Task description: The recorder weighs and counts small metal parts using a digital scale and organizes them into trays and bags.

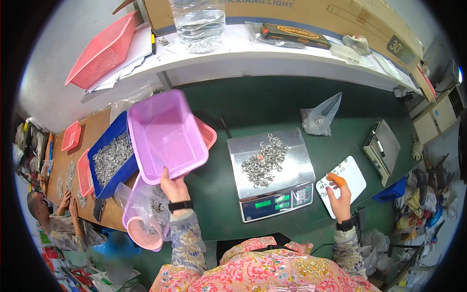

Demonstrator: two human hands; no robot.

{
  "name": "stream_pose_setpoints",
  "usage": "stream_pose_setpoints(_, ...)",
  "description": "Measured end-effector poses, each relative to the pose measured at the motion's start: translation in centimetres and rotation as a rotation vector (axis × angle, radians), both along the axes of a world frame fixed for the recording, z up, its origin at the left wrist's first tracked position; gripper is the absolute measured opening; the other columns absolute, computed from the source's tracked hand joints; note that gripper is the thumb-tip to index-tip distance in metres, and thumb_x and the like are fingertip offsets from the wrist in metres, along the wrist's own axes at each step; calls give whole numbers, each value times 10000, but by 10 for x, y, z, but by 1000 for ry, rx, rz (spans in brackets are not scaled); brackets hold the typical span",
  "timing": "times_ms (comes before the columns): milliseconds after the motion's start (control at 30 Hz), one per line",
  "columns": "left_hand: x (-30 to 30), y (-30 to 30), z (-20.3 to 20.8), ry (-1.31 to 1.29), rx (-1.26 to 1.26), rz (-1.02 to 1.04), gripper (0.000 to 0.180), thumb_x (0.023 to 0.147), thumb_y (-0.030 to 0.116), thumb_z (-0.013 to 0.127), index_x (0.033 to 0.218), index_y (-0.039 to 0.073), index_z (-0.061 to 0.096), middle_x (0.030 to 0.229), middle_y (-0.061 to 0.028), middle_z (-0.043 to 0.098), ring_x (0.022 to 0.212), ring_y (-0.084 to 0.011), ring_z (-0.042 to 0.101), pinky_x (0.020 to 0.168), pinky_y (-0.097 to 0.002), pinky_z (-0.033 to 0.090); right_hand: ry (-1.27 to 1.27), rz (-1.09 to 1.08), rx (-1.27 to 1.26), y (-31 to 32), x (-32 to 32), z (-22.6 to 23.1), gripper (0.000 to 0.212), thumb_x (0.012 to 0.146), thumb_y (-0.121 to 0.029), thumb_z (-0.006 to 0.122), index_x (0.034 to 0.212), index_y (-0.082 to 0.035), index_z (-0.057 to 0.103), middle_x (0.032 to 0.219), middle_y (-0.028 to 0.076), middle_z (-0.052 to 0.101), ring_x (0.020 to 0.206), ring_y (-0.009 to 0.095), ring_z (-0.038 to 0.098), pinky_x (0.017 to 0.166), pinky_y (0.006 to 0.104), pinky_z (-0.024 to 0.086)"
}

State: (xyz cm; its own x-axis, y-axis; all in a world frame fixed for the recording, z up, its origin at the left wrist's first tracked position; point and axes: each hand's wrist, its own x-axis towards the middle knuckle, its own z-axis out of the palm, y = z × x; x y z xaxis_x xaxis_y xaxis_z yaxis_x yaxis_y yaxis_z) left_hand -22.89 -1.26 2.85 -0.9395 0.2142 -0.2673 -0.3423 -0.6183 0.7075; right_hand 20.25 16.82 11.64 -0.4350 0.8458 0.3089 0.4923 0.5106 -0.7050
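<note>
Here, left fingers (166,173) grip a rectangular, mesh-bottomed purple plastic basket (168,138).

Lilac basket (165,138) in left hand (174,189). Left of that hand: blue bin (117,180), silver-grey parts (114,158). Between hands: scale (297,165) with silver pan, dark blue panel (249,212), green displays (263,204). Right hand (339,197): orange finger cover (336,179), white board (356,179) near it. Wristbands (180,206) black. Sleeves (187,241) blue-grey on pale, maybe floral, hard to make out. Garment (292,272) coral-pink floral.
</note>
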Motion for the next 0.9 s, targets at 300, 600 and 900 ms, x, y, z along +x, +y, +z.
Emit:
stream_pose_setpoints(300, 147, -51, 7, 533, -608, 237, 540, 925, 114, 477, 1379, -11, 214, 1341, -144, 368, 1183, -221, 410, 1008, -338, 310, 60, 267, -76, 48, -75, -32, 330, 794, -83, 590, 1119, -34, 558, 1080, 128, 580, 981, 272, 553, 854, 333, 420)
stream_pose_setpoints(600, 219, -87, -30, 331, -728, 183, 652, 936, 140, 455, 1424, 47, 32, 1409, -147, 240, 1253, -237, 314, 1047, -352, 228, 39, 239, -82, 94, -168, -94, 402, 893, -281, 503, 1225, -55, 496, 1209, 170, 503, 1150, 304, 434, 968, 359, 335)
stream_pose_setpoints(900, 197, -68, -60, 163, -297, 76, 602, 903, 210, 541, 1386, 78, 206, 1326, -98, 367, 1197, -206, 384, 1010, -344, 291, 48, 223, 96, 74, -188, -119, 358, 873, -296, 530, 1166, -92, 564, 1166, 139, 549, 1117, 296, 463, 975, 379, 327)
